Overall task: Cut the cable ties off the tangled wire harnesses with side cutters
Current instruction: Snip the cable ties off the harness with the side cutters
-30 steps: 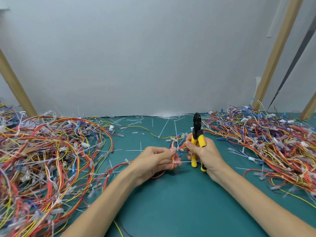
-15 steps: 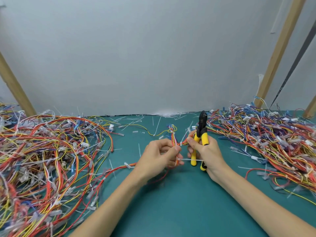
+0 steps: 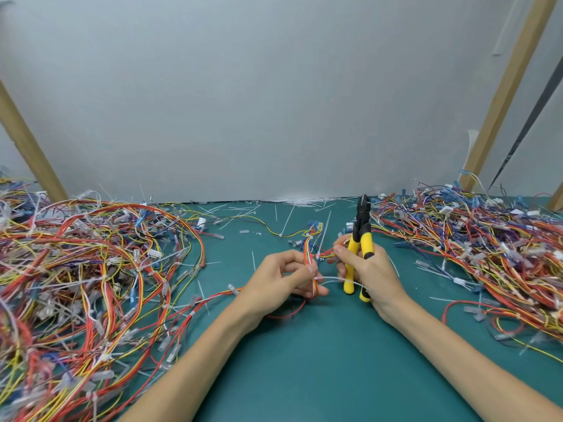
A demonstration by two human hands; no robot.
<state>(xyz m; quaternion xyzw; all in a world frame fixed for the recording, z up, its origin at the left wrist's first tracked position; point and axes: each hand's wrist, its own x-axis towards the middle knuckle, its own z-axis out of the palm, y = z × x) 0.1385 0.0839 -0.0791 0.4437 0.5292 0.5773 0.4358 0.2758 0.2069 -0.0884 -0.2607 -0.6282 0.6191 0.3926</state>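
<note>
The side cutters (image 3: pixel 361 229) stand nearly upright over the middle of the table (image 3: pixel 335 354), black nose up, yellow handles down. The right hand (image 3: pixel 370 269) has its grip curled round them. Just to their left, the left hand (image 3: pixel 281 280) has its grip pinched on a wire harness (image 3: pixel 310 254) that runs upward, and a cable tie (image 3: pixel 330 279) juts out to the right.
</note>
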